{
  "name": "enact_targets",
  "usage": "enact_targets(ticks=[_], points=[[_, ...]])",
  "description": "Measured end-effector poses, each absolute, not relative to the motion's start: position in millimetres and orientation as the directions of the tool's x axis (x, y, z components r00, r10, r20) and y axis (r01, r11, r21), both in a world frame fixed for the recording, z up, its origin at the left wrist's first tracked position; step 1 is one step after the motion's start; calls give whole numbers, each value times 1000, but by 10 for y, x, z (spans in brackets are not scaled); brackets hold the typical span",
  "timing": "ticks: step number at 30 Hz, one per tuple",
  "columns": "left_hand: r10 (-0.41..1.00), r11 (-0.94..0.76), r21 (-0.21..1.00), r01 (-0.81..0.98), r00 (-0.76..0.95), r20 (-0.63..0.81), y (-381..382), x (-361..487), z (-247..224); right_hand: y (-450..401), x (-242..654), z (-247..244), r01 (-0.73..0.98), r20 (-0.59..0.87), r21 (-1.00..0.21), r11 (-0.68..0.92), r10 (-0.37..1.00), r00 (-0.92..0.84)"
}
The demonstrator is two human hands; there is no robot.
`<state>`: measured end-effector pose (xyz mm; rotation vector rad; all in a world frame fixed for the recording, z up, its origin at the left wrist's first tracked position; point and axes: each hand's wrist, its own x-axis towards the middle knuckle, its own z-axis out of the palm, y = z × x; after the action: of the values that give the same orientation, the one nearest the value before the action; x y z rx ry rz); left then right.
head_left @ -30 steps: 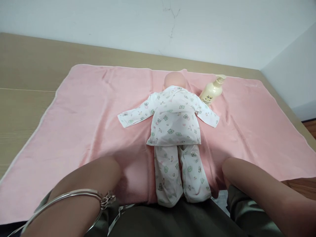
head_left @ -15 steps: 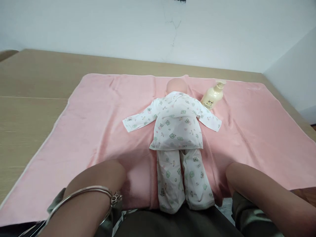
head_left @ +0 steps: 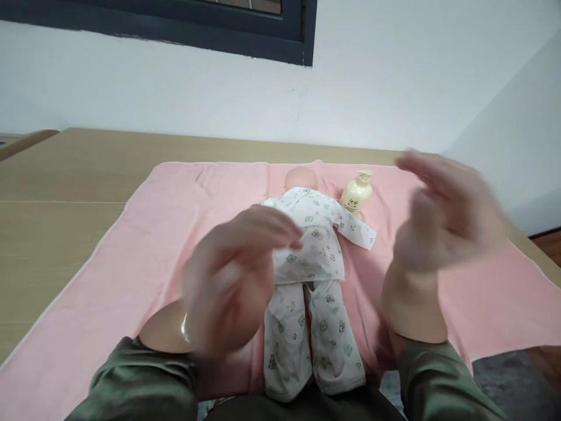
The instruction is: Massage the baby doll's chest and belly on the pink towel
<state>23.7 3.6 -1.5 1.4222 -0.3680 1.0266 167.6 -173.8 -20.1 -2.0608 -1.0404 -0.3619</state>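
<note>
A baby doll (head_left: 309, 257) in a white printed top and trousers lies on a pink blanket (head_left: 175, 234), its bald head (head_left: 301, 178) at the far end. My left hand (head_left: 232, 280) is raised in front of the doll, hiding its left-side sleeve; the hand is blurred, fingers stretched and slightly curved, with nothing seen in them. To the right, above the blanket, my right hand (head_left: 447, 216) is also lifted and blurred, thumb apart from the fingers and nothing visible in it. A cream pump bottle (head_left: 357, 192) leans beside the doll's shoulder.
The blanket covers much of a wooden table (head_left: 56, 245). Behind the table stands a white wall (head_left: 377, 82) with a dark window frame (head_left: 175, 29). My legs are at the near edge, below the doll's feet.
Both hands have risen into view from low at the sides, where only forearms showed. The camera has tilted up, bringing in more of the window frame. Doll and bottle stay in place.
</note>
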Motion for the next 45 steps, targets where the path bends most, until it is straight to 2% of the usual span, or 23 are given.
enact_targets(ticks=[2,4,5,6,8,10,13,16,18,21,25,29,31,34,37,40,42,45], points=[[404,-21,729,-684,661,632,84,645,-118,-1645,1805,-168,784,556,-505,-362,558,616],[407,281,793,-541,815,412,118,965,-264,-1471,1989,-156,781,556,-506,-366,554,619],[374,457,785,-419,891,258,135,1101,-328,-1377,2078,-152,779,561,-511,-364,546,623],[315,613,737,-284,944,101,151,1228,-377,-1290,2154,-150,775,563,-519,-362,537,628],[193,789,609,-79,973,-124,181,1466,-418,-1156,2256,-152,760,566,-532,-372,511,646],[172,846,532,-38,964,-205,197,1685,-401,-1080,2311,-173,737,551,-538,-410,491,675],[194,878,475,-60,952,-238,188,1957,-347,-1022,2417,-269,654,444,-525,-545,480,757],[196,894,445,-56,941,-275,142,2129,-325,-968,2598,-419,598,298,-437,-672,519,801],[182,901,432,-38,938,-297,100,2179,-332,-929,2700,-511,617,288,-338,-711,546,787],[149,907,422,-1,936,-319,48,2145,-360,-879,2737,-582,635,350,-230,-737,546,761],[140,893,450,22,936,-323,32,1870,-377,-849,2651,-578,595,318,-204,-777,522,791],[131,850,521,83,923,-361,70,1452,-320,-875,2654,-573,574,259,-262,-776,516,816],[139,820,564,99,921,-364,94,1274,-277,-900,2660,-565,615,278,-337,-713,548,789],[182,747,657,102,919,-349,114,1081,-203,-899,2507,-506,735,397,-451,-506,624,673],[160,649,755,90,955,-252,146,914,-83,-830,2069,-408,817,458,-472,-332,699,549],[127,605,796,14,985,-114,238,716,87,-762,1466,-359,909,577,-372,-190,719,387],[170,591,805,-43,983,-72,311,587,195,-763,1094,-375,956,664,-288,-57,708,243],[209,517,849,-104,978,-7,325,461,265,-845,718,-424,987,717,-141,73,695,51]])
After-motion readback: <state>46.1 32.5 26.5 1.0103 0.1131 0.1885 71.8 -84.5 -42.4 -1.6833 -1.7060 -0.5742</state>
